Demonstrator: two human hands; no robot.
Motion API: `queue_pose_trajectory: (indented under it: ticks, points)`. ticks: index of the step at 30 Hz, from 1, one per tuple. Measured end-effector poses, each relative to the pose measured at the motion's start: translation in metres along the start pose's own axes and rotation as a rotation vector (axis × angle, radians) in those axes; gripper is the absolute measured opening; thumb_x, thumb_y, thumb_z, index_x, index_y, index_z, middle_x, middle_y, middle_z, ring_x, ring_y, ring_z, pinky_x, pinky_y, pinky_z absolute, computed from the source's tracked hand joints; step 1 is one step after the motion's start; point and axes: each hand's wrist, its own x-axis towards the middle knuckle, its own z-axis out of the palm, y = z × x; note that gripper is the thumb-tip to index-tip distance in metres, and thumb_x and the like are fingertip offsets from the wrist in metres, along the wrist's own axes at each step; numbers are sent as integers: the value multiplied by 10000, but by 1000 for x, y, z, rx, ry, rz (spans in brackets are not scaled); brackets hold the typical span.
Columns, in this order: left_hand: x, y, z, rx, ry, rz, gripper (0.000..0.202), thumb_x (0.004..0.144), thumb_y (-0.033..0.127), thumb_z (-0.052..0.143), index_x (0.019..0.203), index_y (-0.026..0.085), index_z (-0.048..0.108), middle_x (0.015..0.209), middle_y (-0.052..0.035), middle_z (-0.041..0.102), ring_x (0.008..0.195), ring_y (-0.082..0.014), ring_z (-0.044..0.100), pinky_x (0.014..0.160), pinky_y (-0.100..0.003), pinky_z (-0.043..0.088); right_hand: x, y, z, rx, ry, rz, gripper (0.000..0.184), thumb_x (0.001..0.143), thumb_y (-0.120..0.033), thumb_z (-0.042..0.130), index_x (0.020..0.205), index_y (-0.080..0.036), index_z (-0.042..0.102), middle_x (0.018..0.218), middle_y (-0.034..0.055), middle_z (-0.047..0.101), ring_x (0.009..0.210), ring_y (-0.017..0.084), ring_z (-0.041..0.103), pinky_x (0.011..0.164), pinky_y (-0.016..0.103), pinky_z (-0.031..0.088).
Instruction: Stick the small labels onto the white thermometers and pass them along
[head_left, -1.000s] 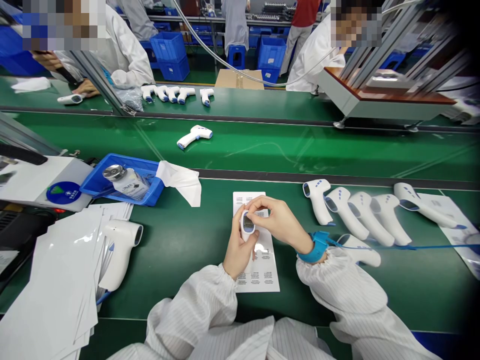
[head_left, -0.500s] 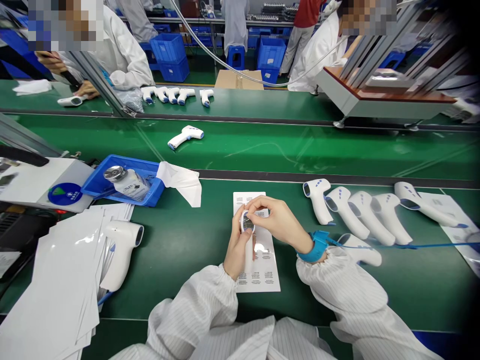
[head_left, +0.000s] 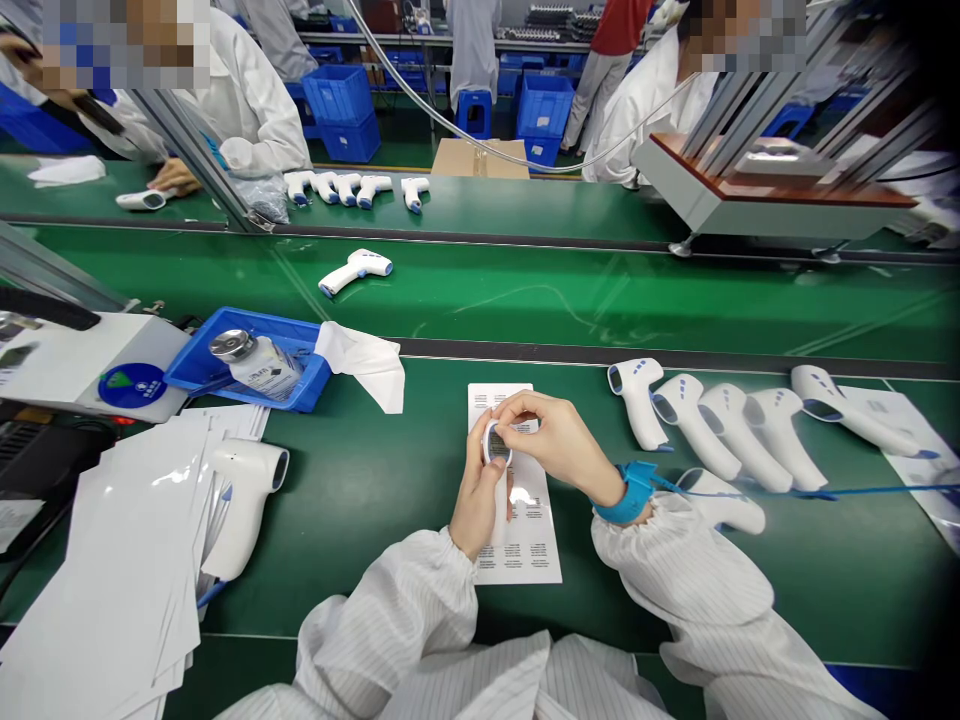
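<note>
My left hand (head_left: 475, 500) is wrapped round a white infrared thermometer (head_left: 497, 452), its dark screen facing me and its handle pointing down. Above it, my right hand (head_left: 559, 437) pinches at the rim of the screen end with thumb and fingertips; whatever lies between those tips is too small to make out. Under both hands lies a sheet of printed labels (head_left: 534, 545). A blue wrist strap (head_left: 634, 492) with a cord circles my right wrist. To the right, several more white thermometers (head_left: 694, 425) rest on the green bench.
On the left are a blue tray (head_left: 306, 398) holding a bottle (head_left: 262, 366), a white cloth (head_left: 367, 365), stacked papers (head_left: 112, 540) and another thermometer (head_left: 244, 510). One thermometer (head_left: 356, 270) lies on the green conveyor (head_left: 525, 300). Co-workers sit across it.
The thermometer on the conveyor has shifted a little to the left. A co-worker's arm at the upper left has moved up and left. My hands stay nearly in place.
</note>
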Motion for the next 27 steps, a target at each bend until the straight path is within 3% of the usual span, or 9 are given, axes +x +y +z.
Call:
queue_pose_trajectory:
  ticks: [7,10,14,18,23,27]
  points:
    - [0,-2,-1,8,2,4,637,920,373,431,1498,309,170,598,34,463,427,-112,383,399,-232,381,-1,2,0,-10,9,-22,99,755,-142,575,702,-211,624,876,10,717,854,176,664,803,313,498]
    - [1,1,0,27,8,16,592,918,377,432,1468,318,223,714,8,543,446,-102,409,393,-222,391,-1,2,1,-28,13,-21,97,756,-142,583,706,-213,625,871,2,712,845,173,661,796,308,494]
    - [5,10,2,97,66,10,463,923,488,405,1350,312,372,1014,-54,581,590,-125,517,430,-230,473,0,1,3,-38,17,-36,88,759,-148,598,706,-212,627,852,-3,704,854,174,655,800,309,489]
    - [7,18,5,81,108,-66,401,923,485,404,1288,320,404,1035,-52,553,728,-162,562,495,-258,549,0,5,0,73,-1,27,66,800,-232,612,747,-205,640,885,17,709,875,182,658,820,320,497]
    - [0,23,7,45,95,-88,336,926,444,416,1246,343,411,1150,-48,526,913,-192,595,633,-306,589,-9,13,-8,229,18,198,258,872,-430,561,910,-194,657,944,50,694,879,192,645,814,345,510]
    - [-6,27,8,81,64,-6,301,931,405,446,1221,331,419,1334,-42,453,1054,-220,578,705,-303,573,-20,10,-8,137,64,129,179,830,-383,637,802,-207,650,987,55,658,936,202,624,793,325,499]
